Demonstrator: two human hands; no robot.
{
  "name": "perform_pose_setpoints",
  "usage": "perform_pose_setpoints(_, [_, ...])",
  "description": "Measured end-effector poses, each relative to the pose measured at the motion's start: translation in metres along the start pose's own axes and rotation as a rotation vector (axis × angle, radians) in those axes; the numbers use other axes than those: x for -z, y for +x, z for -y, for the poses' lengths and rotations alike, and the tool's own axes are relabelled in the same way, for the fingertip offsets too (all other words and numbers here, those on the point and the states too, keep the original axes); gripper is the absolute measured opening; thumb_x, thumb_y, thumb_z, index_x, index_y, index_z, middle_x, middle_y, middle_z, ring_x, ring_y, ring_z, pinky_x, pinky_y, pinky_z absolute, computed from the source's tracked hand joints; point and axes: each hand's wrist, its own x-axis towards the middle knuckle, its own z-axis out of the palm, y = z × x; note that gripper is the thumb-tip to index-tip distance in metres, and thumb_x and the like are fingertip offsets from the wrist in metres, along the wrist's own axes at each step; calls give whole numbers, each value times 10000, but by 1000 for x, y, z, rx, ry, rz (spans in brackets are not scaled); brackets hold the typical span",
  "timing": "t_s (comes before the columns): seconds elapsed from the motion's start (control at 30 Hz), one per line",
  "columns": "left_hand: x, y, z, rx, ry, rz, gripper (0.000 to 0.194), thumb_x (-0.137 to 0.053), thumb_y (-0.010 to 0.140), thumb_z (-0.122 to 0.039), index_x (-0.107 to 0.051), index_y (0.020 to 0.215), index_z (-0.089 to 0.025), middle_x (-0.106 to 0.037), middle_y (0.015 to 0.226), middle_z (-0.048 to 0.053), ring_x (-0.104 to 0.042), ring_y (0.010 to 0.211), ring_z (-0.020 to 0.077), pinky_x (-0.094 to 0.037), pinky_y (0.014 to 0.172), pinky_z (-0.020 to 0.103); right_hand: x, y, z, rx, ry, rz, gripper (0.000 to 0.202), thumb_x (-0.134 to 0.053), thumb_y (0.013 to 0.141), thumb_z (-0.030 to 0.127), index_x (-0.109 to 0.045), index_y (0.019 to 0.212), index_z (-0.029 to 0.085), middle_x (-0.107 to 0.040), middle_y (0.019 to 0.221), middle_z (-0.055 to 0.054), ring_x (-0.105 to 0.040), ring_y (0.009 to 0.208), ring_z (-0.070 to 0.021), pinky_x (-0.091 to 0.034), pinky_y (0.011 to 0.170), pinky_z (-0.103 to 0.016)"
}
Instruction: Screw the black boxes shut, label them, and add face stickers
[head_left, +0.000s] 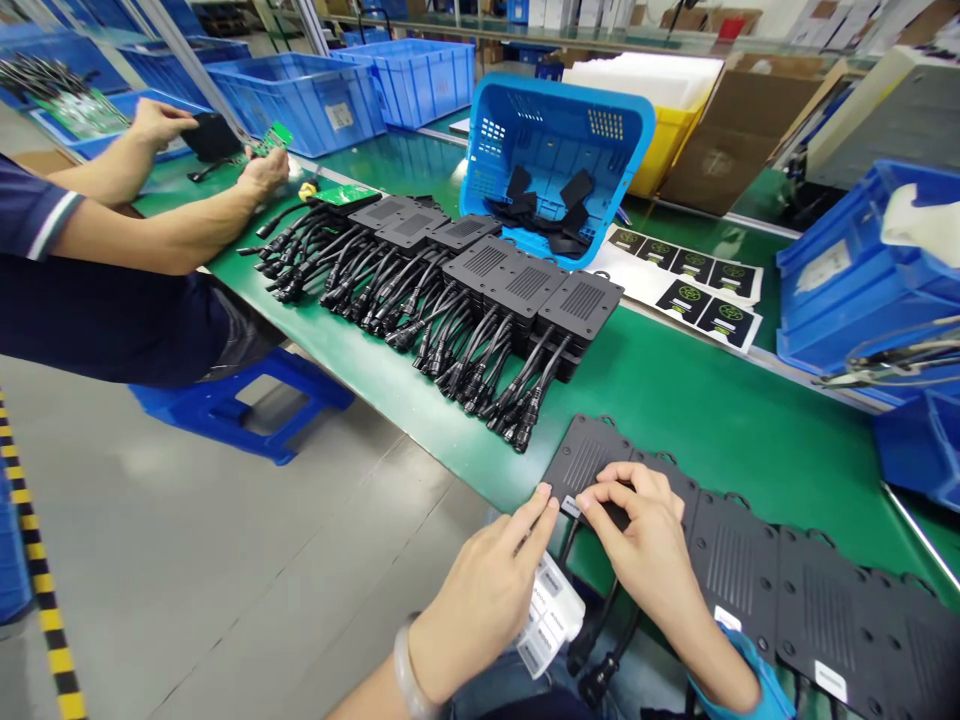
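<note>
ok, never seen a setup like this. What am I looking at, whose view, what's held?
No machine: it's a person's two bare hands, in one picture from a head-worn camera looking forward and down. On the green work surface lies a row of flat black ribbed cases, with stacks of similar cabled black cases beyond. The left hand touches the nearest case's edge and seems to hold a white sheet of printed labels. The right hand's fingertips meet a small white label on that case. A co-worker's hand at left belongs to someone else.
</note>
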Motion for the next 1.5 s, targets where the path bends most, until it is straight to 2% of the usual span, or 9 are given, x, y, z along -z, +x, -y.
perform_pose_setpoints(0.63, [0,2,-6,13,115,33,690,-376,819,33,-387,1486,-144,-456,1494,232,-695,889,273,-621,712,411,1,1,3,-3,9,-11,188,-620,844,356,-721,709,274,-655,958,-35,-527,1008,-274,-312,849,-428])
perform_pose_setpoints(0.77, [2,3,-8,22,122,53,700,-385,805,35,-380,1479,-155,-448,1503,225,-699,884,278,-620,702,421,3,0,-2,98,-20,-31,180,-610,889,342,-713,772,252,-644,964,-43,-545,994,-260,-356,851,-433])
perform_pose_setpoints(0.9, [-1,4,-6,42,20,18,605,-357,837,32,-383,1428,-93,-459,1494,229,-684,1039,305,-615,800,433,8,-6,-3,264,-29,-10,233,-494,984,321,-683,1098,249,-627,1060,-73,-564,1024,-225,-437,886,-417])
perform_pose_setpoints(1.0, [-5,4,-6,74,-91,-21,628,-332,847,34,-288,1462,-85,-458,1498,217,-617,1197,314,-589,898,455,8,-15,-1,459,-262,61,342,-472,991,331,-623,1295,288,-566,1302,-131,-497,1213,-309,-426,974,-529])
perform_pose_setpoints(1.1, [-2,5,-5,114,-218,-19,654,-340,845,24,-260,1473,-141,-446,1512,185,-565,1274,309,-562,953,473,8,-23,-2,526,-472,26,372,-461,986,374,-631,1314,327,-490,1436,-172,-434,1314,-398,-367,1012,-669])
perform_pose_setpoints(1.2, [16,6,2,121,-408,-16,629,-375,863,-10,-305,1459,-200,-478,1486,140,-550,1287,269,-516,1018,453,16,-28,-10,446,-461,-41,353,-436,993,382,-680,1246,357,-485,1454,-160,-428,1346,-400,-385,1012,-691])
perform_pose_setpoints(1.27, [35,9,10,92,-550,-13,625,-430,871,-46,-344,1463,-227,-526,1440,111,-548,1274,251,-502,1017,413,29,-33,-20,361,-340,-48,362,-424,996,396,-674,1255,358,-511,1445,-123,-446,1354,-362,-449,1014,-631])
perform_pose_setpoints(1.4, [72,33,20,77,-905,77,351,-487,950,-193,-600,1281,-210,-681,1198,94,-659,867,177,-525,686,254,69,-58,-56,85,33,-64,397,-360,1007,458,-677,1236,388,-600,1376,-22,-571,1272,-252,-555,981,-431])
perform_pose_setpoints(1.5, [86,78,14,94,-1043,78,262,-532,972,-295,-690,1137,-167,-717,971,71,-590,665,117,-454,577,206,92,-86,-95,-155,267,-116,450,-392,979,528,-734,1159,299,-655,1314,-43,-628,1207,-253,-555,987,-363])
